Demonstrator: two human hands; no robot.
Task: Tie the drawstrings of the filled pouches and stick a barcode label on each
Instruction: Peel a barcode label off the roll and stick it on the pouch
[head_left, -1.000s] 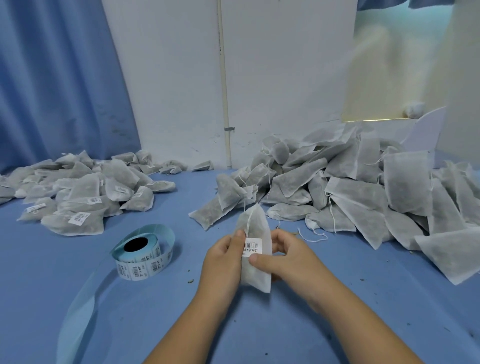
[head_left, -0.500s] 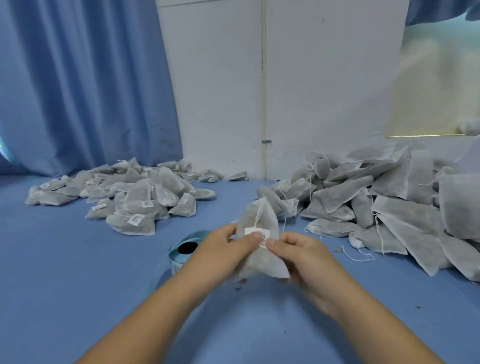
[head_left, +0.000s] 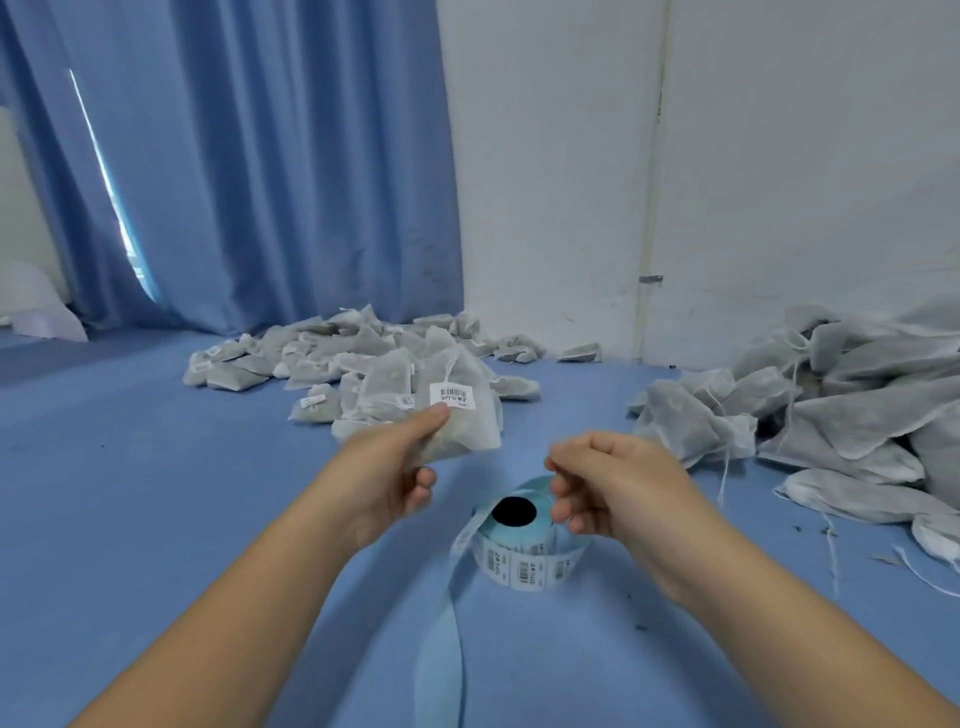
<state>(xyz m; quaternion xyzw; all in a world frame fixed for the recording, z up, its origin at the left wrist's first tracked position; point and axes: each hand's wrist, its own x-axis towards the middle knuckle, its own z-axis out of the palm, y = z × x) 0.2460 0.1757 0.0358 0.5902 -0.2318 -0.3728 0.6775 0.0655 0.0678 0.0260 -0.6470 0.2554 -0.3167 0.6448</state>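
My left hand (head_left: 387, 470) pinches a filled white pouch (head_left: 462, 421) by its lower corner and holds it up over the blue table. A barcode label (head_left: 453, 396) is stuck on the pouch's front. My right hand (head_left: 610, 486) hovers just above the roll of barcode labels (head_left: 524, 540), its fingers loosely curled and holding nothing. The roll stands on the table between my arms, and its blue backing strip (head_left: 441, 644) trails toward me.
A heap of labelled pouches (head_left: 332, 364) lies at the back left, just beyond the held pouch. A larger heap of pouches with loose drawstrings (head_left: 831, 405) fills the right side. Blue curtain and white wall stand behind the blue table (head_left: 130, 493).
My right hand has let go of the pouch and dropped over the label roll. My left hand has carried the labelled pouch left and away, toward the labelled heap. The view has turned left.
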